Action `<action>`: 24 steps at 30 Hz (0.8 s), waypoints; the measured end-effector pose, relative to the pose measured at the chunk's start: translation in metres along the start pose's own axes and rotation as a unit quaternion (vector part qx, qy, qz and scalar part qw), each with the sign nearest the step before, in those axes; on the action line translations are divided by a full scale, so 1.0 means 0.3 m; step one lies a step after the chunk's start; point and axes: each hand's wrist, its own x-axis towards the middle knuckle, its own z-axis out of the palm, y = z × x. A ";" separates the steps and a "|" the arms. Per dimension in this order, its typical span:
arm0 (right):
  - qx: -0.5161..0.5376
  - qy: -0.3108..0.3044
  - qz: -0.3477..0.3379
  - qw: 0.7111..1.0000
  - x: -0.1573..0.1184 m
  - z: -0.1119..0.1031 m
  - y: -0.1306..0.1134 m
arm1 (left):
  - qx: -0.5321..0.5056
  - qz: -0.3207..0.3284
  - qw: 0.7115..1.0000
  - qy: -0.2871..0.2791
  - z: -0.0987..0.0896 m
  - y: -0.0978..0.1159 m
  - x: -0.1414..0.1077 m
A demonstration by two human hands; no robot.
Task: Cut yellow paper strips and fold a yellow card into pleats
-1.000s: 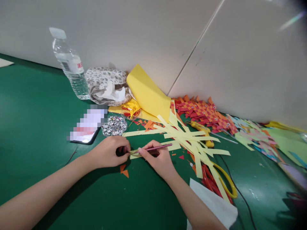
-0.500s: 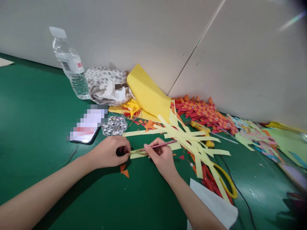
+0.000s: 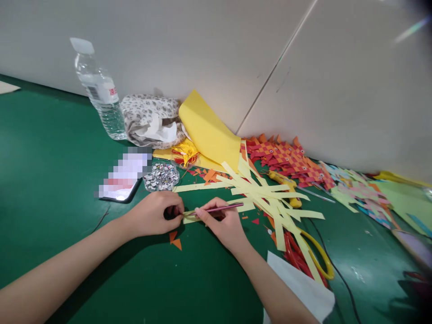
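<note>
One green table is supporting a loose heap of pale-yellow strips. Behind and left of that heap, a yellow sheet is curling upward; farther left, a water bottle is standing. The left hand, left of the heap, is pinching one end of a single strip, which is lying left of the heap, partly hidden under the right hand. Beside the heap, that hand is gripping a slim purplish stick slanting along the strip. Nearer than the heap, leftward, orange scraps are lying.
</note>
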 end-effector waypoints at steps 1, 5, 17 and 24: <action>-0.002 0.001 0.000 1.000 0.000 -0.001 0.001 | 0.000 0.000 1.000 0.000 0.000 0.001 0.001; -0.003 0.012 0.000 1.000 0.001 -0.003 0.006 | -0.004 -0.004 1.000 -0.002 -0.002 0.003 0.000; -0.004 0.002 0.002 1.000 -0.001 -0.002 0.008 | -0.007 -0.002 1.000 -0.003 -0.005 0.002 -0.001; -0.002 0.030 -0.003 1.000 0.001 -0.009 0.007 | -0.010 0.001 1.000 0.001 -0.006 0.004 -0.005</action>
